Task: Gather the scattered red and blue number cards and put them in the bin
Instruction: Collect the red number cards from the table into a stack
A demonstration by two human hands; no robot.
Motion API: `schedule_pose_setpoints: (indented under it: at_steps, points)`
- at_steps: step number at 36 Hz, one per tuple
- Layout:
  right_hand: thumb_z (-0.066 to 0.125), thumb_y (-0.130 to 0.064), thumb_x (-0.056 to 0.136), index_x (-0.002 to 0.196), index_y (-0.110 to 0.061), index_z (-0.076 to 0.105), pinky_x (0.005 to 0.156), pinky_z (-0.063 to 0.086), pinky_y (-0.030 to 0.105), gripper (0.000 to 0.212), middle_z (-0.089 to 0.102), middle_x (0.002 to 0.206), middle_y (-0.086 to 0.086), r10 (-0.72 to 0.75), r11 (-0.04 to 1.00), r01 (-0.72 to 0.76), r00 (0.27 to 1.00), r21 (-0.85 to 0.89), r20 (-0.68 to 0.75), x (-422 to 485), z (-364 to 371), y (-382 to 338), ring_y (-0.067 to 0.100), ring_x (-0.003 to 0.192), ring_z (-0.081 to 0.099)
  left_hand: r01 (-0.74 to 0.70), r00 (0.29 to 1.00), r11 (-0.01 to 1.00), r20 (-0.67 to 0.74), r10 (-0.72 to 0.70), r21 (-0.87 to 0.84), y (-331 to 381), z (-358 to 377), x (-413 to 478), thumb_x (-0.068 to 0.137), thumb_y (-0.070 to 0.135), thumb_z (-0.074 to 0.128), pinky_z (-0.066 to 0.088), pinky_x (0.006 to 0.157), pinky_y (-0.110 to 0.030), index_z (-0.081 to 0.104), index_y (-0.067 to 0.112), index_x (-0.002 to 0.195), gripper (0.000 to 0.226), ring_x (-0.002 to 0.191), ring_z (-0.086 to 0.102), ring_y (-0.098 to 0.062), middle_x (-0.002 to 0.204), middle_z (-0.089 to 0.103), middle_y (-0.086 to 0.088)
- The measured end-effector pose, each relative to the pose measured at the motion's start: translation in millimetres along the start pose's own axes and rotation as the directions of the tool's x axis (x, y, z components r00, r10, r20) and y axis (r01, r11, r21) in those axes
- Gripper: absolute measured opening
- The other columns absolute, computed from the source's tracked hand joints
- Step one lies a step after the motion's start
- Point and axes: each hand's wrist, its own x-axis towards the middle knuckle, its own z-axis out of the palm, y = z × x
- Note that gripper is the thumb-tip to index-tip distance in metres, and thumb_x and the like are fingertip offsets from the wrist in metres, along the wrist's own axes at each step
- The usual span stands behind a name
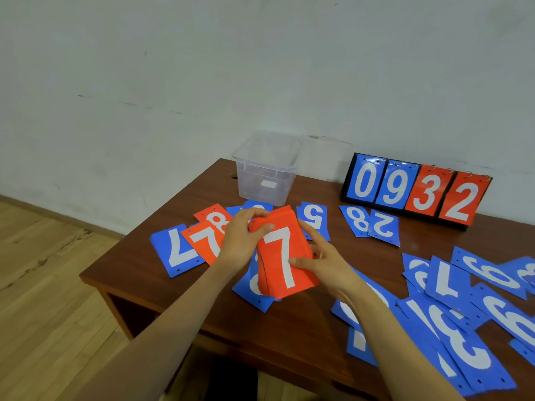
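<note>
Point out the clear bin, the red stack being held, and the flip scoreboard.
clear bin [252,180], head view, front wall.
red stack [285,247], head view, top card's white 7.
flip scoreboard [425,192], head view, red 3 panel.

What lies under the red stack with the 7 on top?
A blue card pokes out below the red stack, on the table. Its white digit is mostly covered, so unreadable.

A flip scoreboard [417,189] reading 0932 stands at the back of the brown table [304,322], near the white wall [173,68].
</note>
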Motion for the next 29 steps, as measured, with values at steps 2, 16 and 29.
schedule_pose_setpoints:
  at_steps: [2,16,29]
  points:
    - [0.069,-0.008,0.083,0.14,-0.046,0.029,0.074,0.058,0.032,0.079,0.055,0.125,0.004,-0.01,1.0,0.01,1.0,0.004,-0.012,6.7,6.6,0.9,0.02,0.104,0.063,0.043,0.998,0.999,-0.035,-0.042,0.01,-7.7,-9.4,5.3,0.089,0.03,0.061,0.05,0.082,-0.026,0.055,0.021,0.122,0.034,0.107,0.051,-0.011,0.12,0.048,0.008]
    - [0.059,-0.013,0.092,0.141,-0.051,0.019,0.064,0.055,0.021,0.074,0.044,0.132,-0.007,0.074,0.987,-0.072,0.997,-0.143,0.009,30.8,13.3,11.8,0.009,0.1,0.058,0.31,0.893,0.568,-0.029,-0.449,0.762,-88.9,-99.0,63.2,0.073,0.043,0.076,0.033,0.107,-0.046,0.029,0.014,0.143,0.089,0.134,0.03,-0.033,0.143,0.038,-0.012]
    - [0.061,-0.014,0.09,0.136,-0.052,0.023,0.075,0.055,0.028,0.071,0.046,0.128,-0.009,0.063,0.987,-0.068,0.997,-0.145,-0.038,36.9,6.9,18.0,0.012,0.107,0.056,0.278,0.961,0.795,-0.155,-0.23,0.539,-82.7,-104.3,66.1,0.082,0.006,0.068,0.051,0.09,-0.042,0.056,0.015,0.121,0.042,0.114,0.054,-0.027,0.125,0.055,-0.01]
